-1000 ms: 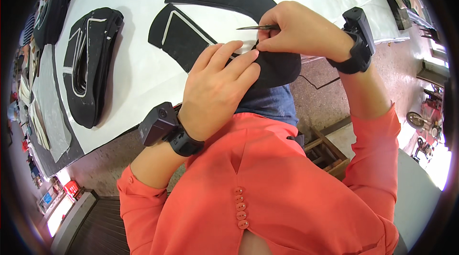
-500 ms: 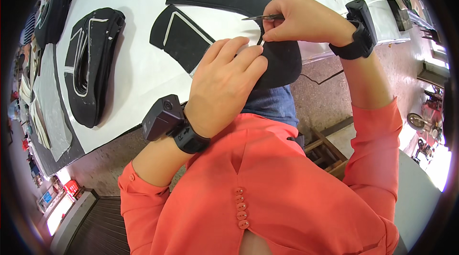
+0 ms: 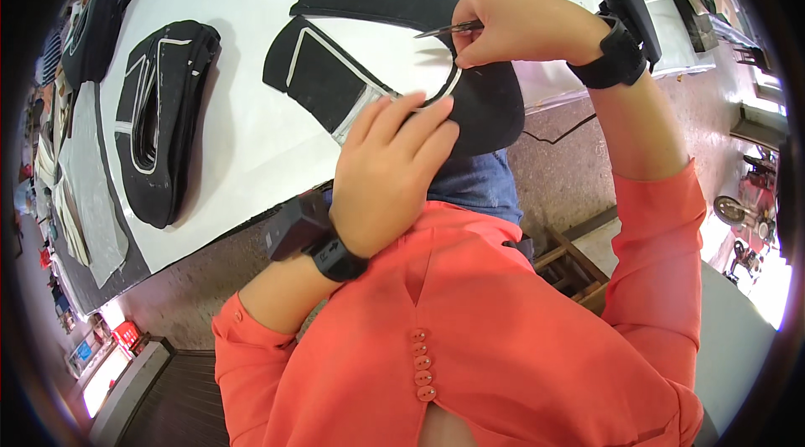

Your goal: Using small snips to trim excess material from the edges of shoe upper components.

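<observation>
A black U-shaped shoe upper (image 3: 495,107) lies on the white-covered table, its near side hanging over the front edge. Narrow white tape (image 3: 337,51) runs along its inner edge and around the curve. My right hand (image 3: 511,23) is closed at the inner curve, with thumb and finger pinched at the tape's end. It also grips a slim, pointed metal tool (image 3: 444,30), whose tip sticks out to the left; the rest is hidden in the palm. My left hand (image 3: 392,174) rests on the near part of the upper, fingers stretched out and slightly blurred.
A stack of black shoe uppers (image 3: 163,124) with white edging stands on the table (image 3: 226,187) to the left. More black pieces (image 3: 96,28) and pale sheets (image 3: 88,187) lie at the far left. A dark cable (image 3: 558,139) hangs beyond the table's right edge.
My left hand has slid slightly down toward me, uncovering more of the taped inner edge. My right hand has shifted a little left, still holding the pointed tool.
</observation>
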{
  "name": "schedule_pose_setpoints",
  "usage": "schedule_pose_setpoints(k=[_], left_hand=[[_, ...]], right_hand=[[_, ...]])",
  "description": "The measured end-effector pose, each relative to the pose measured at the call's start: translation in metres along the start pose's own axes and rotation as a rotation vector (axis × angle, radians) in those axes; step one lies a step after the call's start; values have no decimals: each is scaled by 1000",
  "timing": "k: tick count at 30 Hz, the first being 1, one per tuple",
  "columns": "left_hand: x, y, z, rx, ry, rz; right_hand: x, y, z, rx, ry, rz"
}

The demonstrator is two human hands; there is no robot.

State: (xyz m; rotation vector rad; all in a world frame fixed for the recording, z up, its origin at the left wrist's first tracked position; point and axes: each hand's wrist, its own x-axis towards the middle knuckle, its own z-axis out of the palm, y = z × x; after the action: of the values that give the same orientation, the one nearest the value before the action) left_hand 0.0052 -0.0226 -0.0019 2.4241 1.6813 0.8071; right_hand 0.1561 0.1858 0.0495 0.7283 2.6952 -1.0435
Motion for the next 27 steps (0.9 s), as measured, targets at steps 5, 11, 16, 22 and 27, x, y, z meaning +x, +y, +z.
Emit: schedule_pose_setpoints(k=[5, 11, 16, 22, 27], left_hand=[[-28, -5, -21, 6, -46, -92], [-20, -26, -23, 75, 46, -32], [-12, -13, -10, -36, -3, 50], [-1, -10, -12, 45, -13, 66], [2, -10, -12, 56, -8, 79]], right_hand=[[-10, -2, 19, 4, 76, -25], [-22, -36, 52, 137, 201, 178], [-22, -38, 51, 242, 162, 233], [-22, -21, 44, 262, 149, 116], [-17, -24, 41, 169, 119, 151]])
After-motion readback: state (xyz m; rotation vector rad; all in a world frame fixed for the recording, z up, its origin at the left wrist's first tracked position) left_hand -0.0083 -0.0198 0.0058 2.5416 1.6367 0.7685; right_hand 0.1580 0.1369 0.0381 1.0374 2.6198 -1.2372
